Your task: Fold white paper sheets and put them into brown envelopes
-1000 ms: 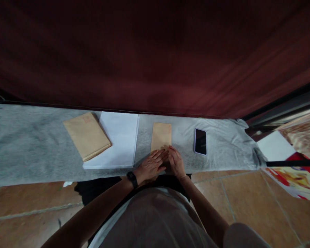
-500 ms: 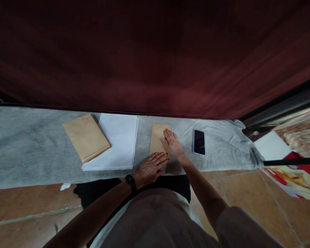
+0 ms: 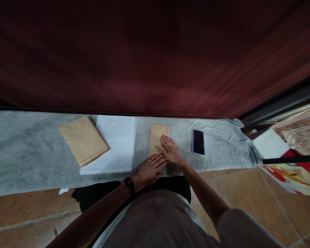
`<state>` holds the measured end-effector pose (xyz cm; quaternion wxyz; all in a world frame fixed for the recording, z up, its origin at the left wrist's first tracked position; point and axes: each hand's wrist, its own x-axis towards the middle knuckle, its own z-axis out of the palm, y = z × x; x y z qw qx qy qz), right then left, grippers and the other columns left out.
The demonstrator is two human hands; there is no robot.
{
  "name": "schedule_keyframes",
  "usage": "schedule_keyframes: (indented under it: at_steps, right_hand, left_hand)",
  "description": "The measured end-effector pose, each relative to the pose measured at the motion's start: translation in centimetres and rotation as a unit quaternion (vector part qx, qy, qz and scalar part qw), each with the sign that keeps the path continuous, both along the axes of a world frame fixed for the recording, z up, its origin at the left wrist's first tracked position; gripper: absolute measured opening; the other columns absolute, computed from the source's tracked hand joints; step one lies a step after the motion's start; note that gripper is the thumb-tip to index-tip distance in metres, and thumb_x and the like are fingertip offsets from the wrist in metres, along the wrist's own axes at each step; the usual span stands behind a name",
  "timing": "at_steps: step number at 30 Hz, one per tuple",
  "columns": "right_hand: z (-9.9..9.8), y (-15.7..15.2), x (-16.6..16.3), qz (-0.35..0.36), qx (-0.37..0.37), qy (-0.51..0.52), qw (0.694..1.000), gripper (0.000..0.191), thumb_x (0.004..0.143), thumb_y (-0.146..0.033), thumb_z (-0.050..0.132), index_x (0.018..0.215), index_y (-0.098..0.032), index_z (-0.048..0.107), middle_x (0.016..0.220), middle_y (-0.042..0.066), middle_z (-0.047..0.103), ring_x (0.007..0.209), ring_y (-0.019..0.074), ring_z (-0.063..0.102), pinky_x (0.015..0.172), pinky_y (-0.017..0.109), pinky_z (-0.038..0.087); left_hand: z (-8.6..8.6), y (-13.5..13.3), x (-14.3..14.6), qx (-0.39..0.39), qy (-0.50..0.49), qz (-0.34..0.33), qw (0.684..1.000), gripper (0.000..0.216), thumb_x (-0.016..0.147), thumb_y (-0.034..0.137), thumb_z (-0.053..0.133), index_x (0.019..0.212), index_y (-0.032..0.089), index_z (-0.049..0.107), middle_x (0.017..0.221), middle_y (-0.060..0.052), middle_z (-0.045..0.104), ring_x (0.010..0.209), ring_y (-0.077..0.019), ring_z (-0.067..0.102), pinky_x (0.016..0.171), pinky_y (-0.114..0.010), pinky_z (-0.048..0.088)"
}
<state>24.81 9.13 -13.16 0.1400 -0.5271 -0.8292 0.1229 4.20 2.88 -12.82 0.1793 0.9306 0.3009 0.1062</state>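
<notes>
A brown paper envelope (image 3: 156,139) lies lengthwise on the grey cloth in front of me. My right hand (image 3: 170,148) rests flat on its right side, fingers stretched forward. Across the envelope's near end lies my left hand (image 3: 149,170), open, with a dark watch on the wrist; it hides that end. The fingertips of my left hand are close to the right palm. To the left, a stack of brown envelopes (image 3: 84,140) overlaps a stack of white paper (image 3: 119,144).
A phone (image 3: 198,142) in a pale purple case lies to the right on the grey cloth (image 3: 222,144). Behind it hangs a dark red curtain (image 3: 155,79). A colourful printed box or sheet (image 3: 294,175) sits at far right above the tiled floor (image 3: 237,196).
My right hand has slid a little toward me along the envelope. My left hand stays on the near end. The view has shifted slightly.
</notes>
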Motion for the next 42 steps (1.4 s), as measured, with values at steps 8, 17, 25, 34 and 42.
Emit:
schedule_keyframes:
  at_steps: [8, 17, 25, 34, 42]
  right_hand:
    - [0.7, -1.3, -0.9, 0.085, 0.010, -0.037, 0.996, 0.050, 0.108, -0.035, 0.038, 0.157, -0.026, 0.039, 0.168, 0.006, 0.029, 0.156, 0.0237, 0.025, 0.127, 0.048, 0.021]
    - [0.4, 4.4, -2.8, 0.041, 0.042, -0.085, 0.995, 0.050, 0.107, -0.036, 0.042, 0.155, -0.025, 0.041, 0.167, 0.009, 0.031, 0.153, 0.0272, 0.030, 0.125, 0.053, 0.025]
    - [0.2, 5.0, -1.8, -0.058, 0.044, -0.051, 0.996, 0.055, 0.107, -0.033, 0.040, 0.158, -0.014, 0.035, 0.165, 0.016, 0.033, 0.154, 0.0248, 0.030, 0.125, 0.049, 0.026]
    - [-0.4, -3.4, -2.0, 0.007, 0.022, -0.014, 1.000, 0.059, 0.108, -0.037, 0.031, 0.160, -0.009, 0.029, 0.166, 0.016, 0.030, 0.157, 0.0233, 0.021, 0.127, 0.048, 0.026]
    - [-0.2, -8.6, -2.8, -0.031, 0.036, 0.008, 0.999, 0.061, 0.108, -0.041, 0.035, 0.160, -0.010, 0.028, 0.167, 0.019, 0.027, 0.157, 0.0291, 0.021, 0.124, 0.052, 0.029]
  left_hand:
    - [-1.1, -0.2, 0.0, 0.011, 0.003, -0.002, 1.000, 0.061, 0.097, 0.052, 0.055, 0.147, 0.018, 0.051, 0.152, -0.012, 0.054, 0.148, -0.0263, 0.039, 0.125, -0.044, 0.022]
    - [0.7, -0.2, -0.2, 0.025, 0.008, -0.012, 1.000, 0.074, 0.097, 0.044, 0.058, 0.160, 0.023, 0.027, 0.164, -0.006, 0.038, 0.155, -0.0238, 0.026, 0.125, -0.043, 0.022]
    - [-0.1, -0.9, 0.0, 0.047, -0.004, 0.003, 0.999, 0.068, 0.099, 0.042, 0.053, 0.160, 0.022, 0.029, 0.164, -0.007, 0.038, 0.155, -0.0239, 0.027, 0.126, -0.044, 0.021]
    - [-1.2, -1.4, 0.2, 0.085, 0.019, 0.015, 0.996, 0.059, 0.098, 0.051, 0.054, 0.140, 0.010, 0.055, 0.147, -0.017, 0.058, 0.146, -0.0275, 0.043, 0.125, -0.045, 0.025]
    - [-0.9, -1.5, -0.1, 0.075, 0.030, -0.021, 0.997, 0.046, 0.099, 0.041, 0.056, 0.135, 0.013, 0.059, 0.139, -0.012, 0.065, 0.144, -0.0234, 0.045, 0.126, -0.043, 0.023]
